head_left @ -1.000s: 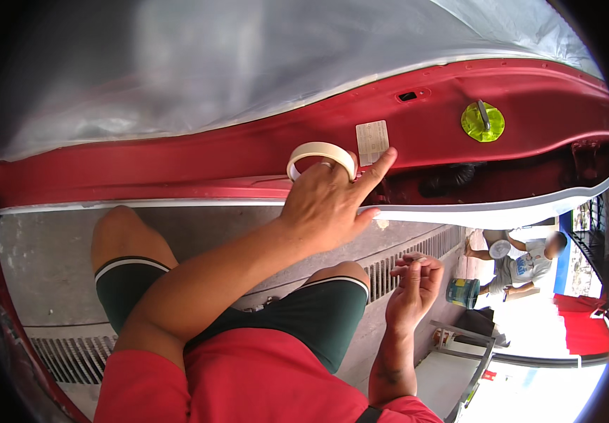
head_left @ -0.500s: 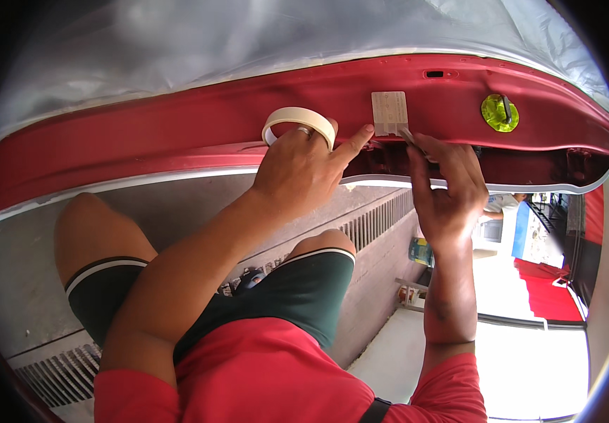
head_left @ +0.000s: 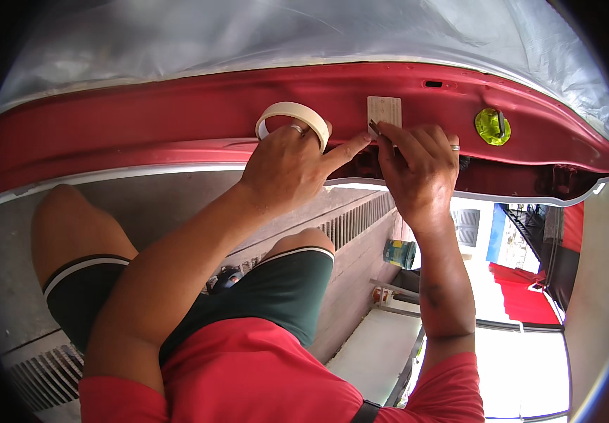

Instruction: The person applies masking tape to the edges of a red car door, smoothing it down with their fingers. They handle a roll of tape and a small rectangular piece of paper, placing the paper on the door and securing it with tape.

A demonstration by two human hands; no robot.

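Note:
A cream roll of masking tape [head_left: 291, 111] is hooked around the curled fingers of my left hand [head_left: 287, 166]. Its index finger stretches right, the tip at the lower left corner of a pale rectangular label [head_left: 385, 111] on the red painted car panel [head_left: 177, 120]. My right hand [head_left: 421, 169] pinches a thin, dark, blade-like piece [head_left: 374, 127] at that same corner, close to the left fingertip. The right fingers cover the label's lower edge.
Clear plastic sheeting [head_left: 248, 35] covers the area beyond the panel. A yellow-green round patch [head_left: 492, 127] with a dark stem sits right of the label. Below lie the grey floor, a slotted drain grate [head_left: 357, 220] and a bucket [head_left: 399, 254].
My right hand has moved left along the label's lower edge with the blade-like piece, to its lower left corner. The left hand stays by the label, still carrying the tape roll.

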